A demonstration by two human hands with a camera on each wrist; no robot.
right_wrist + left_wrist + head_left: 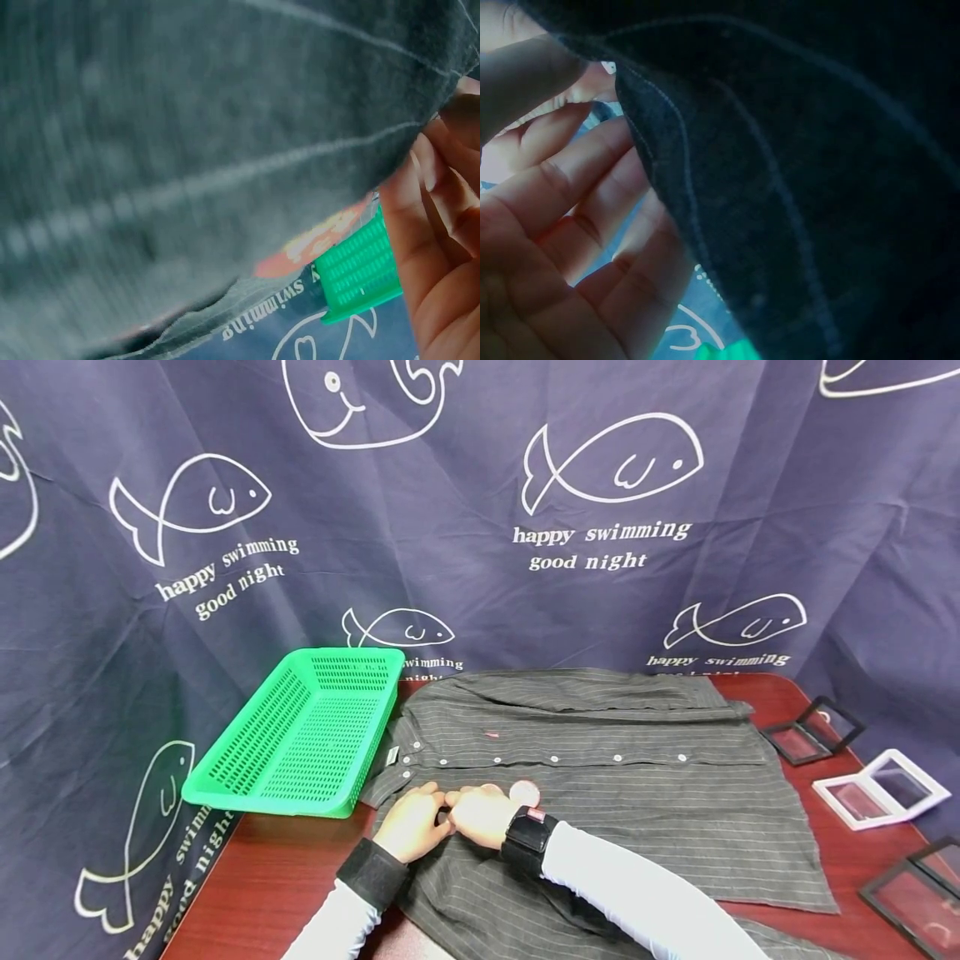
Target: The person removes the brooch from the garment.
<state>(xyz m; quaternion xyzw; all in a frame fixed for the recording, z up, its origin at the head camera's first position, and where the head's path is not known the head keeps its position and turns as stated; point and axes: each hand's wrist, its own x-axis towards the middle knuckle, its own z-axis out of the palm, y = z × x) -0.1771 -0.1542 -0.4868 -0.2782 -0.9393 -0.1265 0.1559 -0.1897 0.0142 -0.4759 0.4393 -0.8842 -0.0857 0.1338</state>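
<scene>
A dark grey striped button-up shirt lies spread with its collar to the left. My left hand holds a fold of it below the collar; in the left wrist view its fingers reach behind the fabric edge. Right beside it my right hand pinches the same cloth between thumb and fingers, seen at the fabric edge in the right wrist view. A round pale badge with a red rim rests on the shirt just past the right hand. Another round piece is partly hidden behind that hand.
A green plastic basket stands at the left, next to the collar. On the right of the red table are an open black case, an open white case and another black case. A printed fish curtain hangs behind.
</scene>
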